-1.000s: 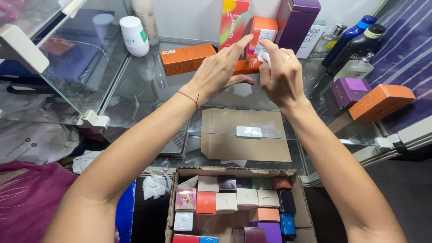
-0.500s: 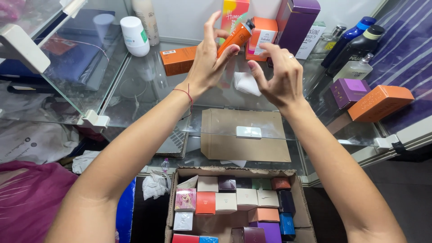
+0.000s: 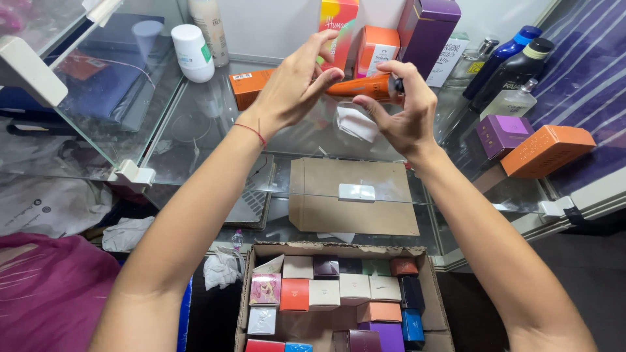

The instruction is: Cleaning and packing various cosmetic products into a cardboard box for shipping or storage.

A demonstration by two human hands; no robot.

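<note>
Both my hands are raised over a glass counter [image 3: 195,137]. An orange tube [image 3: 362,87] with a dark cap lies sideways between them. My left hand [image 3: 293,88] touches the tube's flat end with its fingertips, fingers spread. My right hand [image 3: 401,111] pinches the cap end between thumb and forefinger and also holds a small white paper [image 3: 357,124] that hangs below the palm. An orange box [image 3: 251,88] lies on the glass just behind my left hand.
Upright boxes, orange [image 3: 376,49], multicoloured [image 3: 339,23] and purple [image 3: 427,36], stand at the back with dark bottles [image 3: 515,68]. A purple box [image 3: 503,133] and an orange box [image 3: 548,150] lie right. A cardboard box [image 3: 251,287] of small packages sits below, and a brown envelope [image 3: 355,195] under the glass.
Both hands have lifted the orange tube away from the boxes and turned it level. The white paper has come up with my right hand.
</note>
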